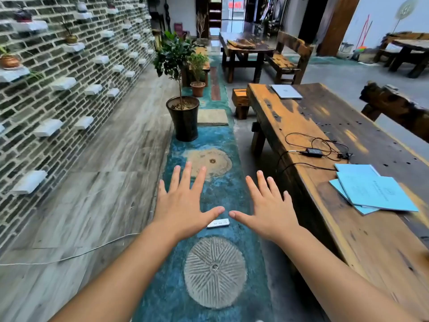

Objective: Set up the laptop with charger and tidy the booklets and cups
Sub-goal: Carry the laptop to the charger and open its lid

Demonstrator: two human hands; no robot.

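A closed silver laptop [286, 91] lies at the far end of the long wooden table [290, 117] on my right. A black charger brick [314, 152] with tangled black cable rests mid-table, one cable hanging over the near edge. Several light-blue booklets [373, 191] lie loosely overlapped closer to me. No cups are in view. My left hand [183, 203] and my right hand [269, 208] are held out flat over the floor, left of the table, fingers spread, holding nothing.
A white power strip [217, 223] lies on the blue floor strip below my hands, its white cord [69, 256] running left. A potted tree [184, 117] and a small wooden stool [241, 101] stand ahead. A rough bench [394, 108] flanks the table's right side.
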